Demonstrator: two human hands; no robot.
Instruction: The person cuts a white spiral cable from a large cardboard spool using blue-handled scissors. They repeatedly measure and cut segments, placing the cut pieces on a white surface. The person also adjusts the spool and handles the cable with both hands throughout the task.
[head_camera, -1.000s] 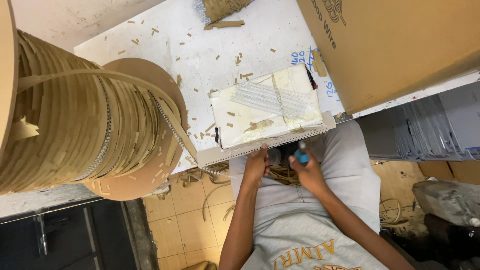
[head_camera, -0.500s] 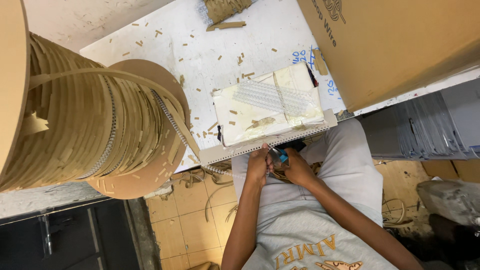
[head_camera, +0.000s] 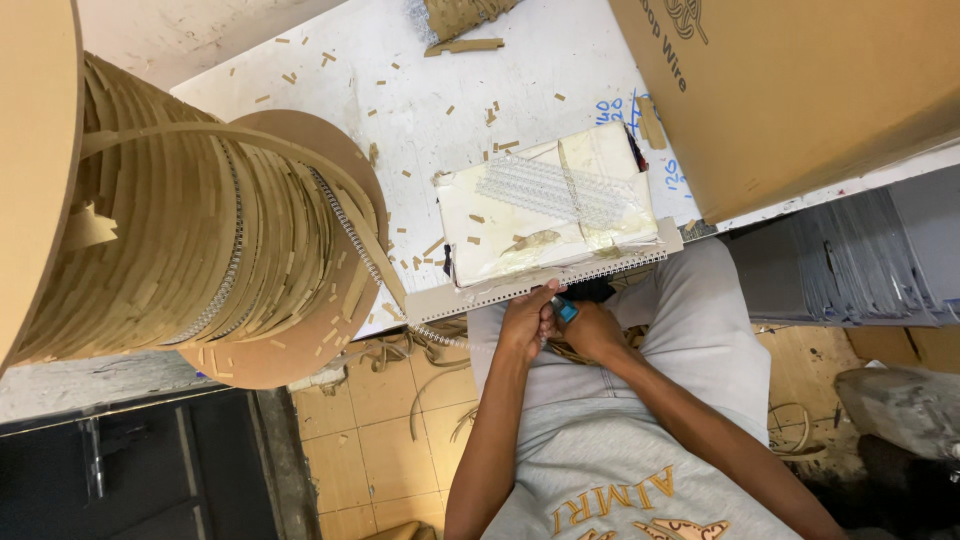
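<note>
Right now a cutting step looks to be in hand: a small blue-handled tool (head_camera: 565, 308) is gripped in the right hand (head_camera: 592, 330), fingers closed round it, just below the table edge. The left hand (head_camera: 527, 320) is curled shut, pinching the wire binding (head_camera: 560, 276) that runs along the punched edge of the notepad (head_camera: 545, 215). The notepad is laid at the near edge of the white table (head_camera: 440, 100), strewn with paper scraps. A strip is fed from the large cardboard spool (head_camera: 190, 240) toward the pad. Judging by this, a steady pinch of the wire and a careful placing of the tool tip at the binding's end would be called for next.
</note>
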